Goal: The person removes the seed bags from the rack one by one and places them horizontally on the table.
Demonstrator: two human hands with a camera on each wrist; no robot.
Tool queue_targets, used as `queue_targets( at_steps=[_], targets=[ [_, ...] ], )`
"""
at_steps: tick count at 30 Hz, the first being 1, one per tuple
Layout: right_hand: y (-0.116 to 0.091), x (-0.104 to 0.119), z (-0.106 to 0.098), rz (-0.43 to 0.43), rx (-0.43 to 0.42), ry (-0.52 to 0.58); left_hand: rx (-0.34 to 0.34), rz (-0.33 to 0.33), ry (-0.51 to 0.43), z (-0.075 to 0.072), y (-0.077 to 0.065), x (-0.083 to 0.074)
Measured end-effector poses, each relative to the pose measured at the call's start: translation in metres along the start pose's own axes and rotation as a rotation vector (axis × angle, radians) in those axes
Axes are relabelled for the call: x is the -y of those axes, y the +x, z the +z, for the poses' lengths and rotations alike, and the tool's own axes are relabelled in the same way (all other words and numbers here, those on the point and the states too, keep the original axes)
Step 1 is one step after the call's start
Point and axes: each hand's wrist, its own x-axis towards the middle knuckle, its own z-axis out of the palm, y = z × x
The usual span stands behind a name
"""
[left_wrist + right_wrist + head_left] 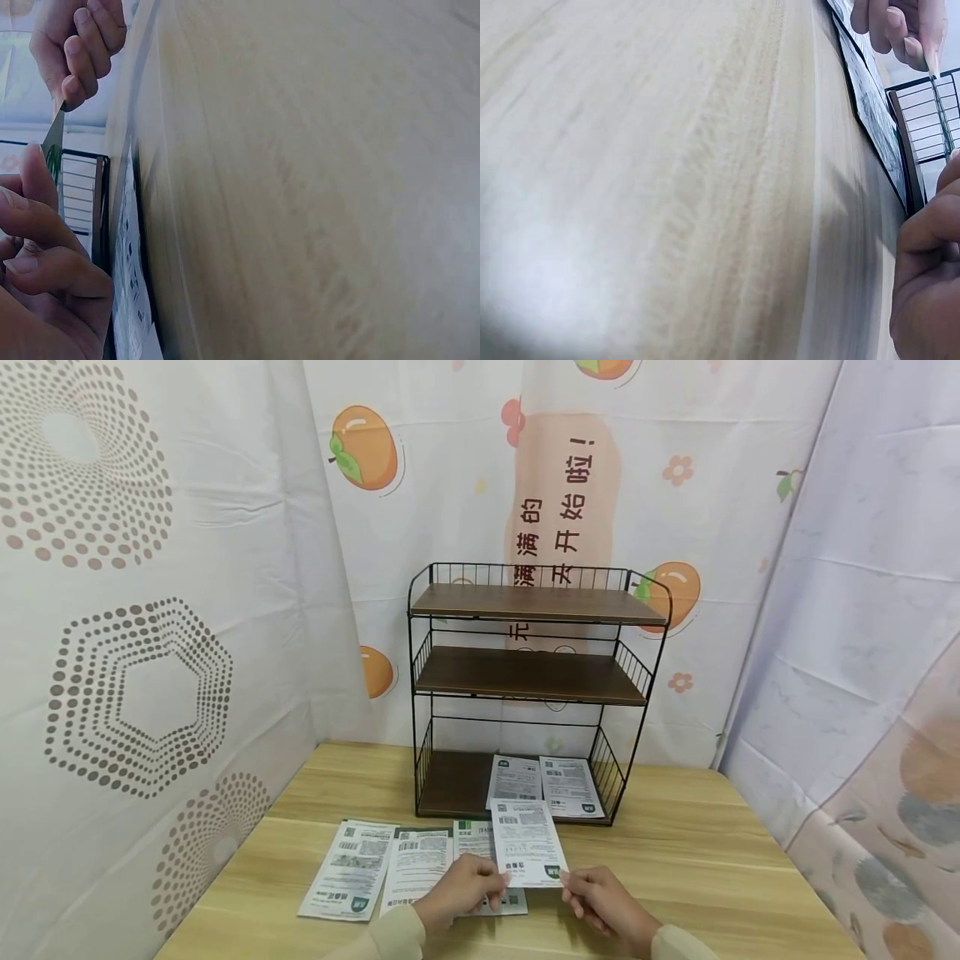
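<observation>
A white printed packet is held up by its near corners, in front of the rack's lowest shelf. My left hand pinches the left corner between thumb and fingers, while my right hand pinches the right one. In the left wrist view the packet shows edge-on between the two hands. Beneath my left hand lies a green-topped packet, partly covered. Left of it are a dark-topped packet and another white packet. On the lowest shelf, two packets lie side by side, the left one and the right one.
A black wire rack with three brown boards stands at the back of the wooden table. Its middle board and top board hang above the lowest shelf. Patterned curtains surround the table.
</observation>
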Motion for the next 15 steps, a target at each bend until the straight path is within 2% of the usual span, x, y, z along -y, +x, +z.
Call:
queue_targets(
  at_steps=[6,15],
  targets=[
    [-0.006,-0.002,-0.002,0.024,0.004,0.010,-0.007,0.012,0.029,0.006,-0.001,-0.001],
    [-0.016,-0.007,-0.005,-0.007,0.019,-0.016,0.002,0.046,0.051,0.015,-0.005,0.000]
  ],
)
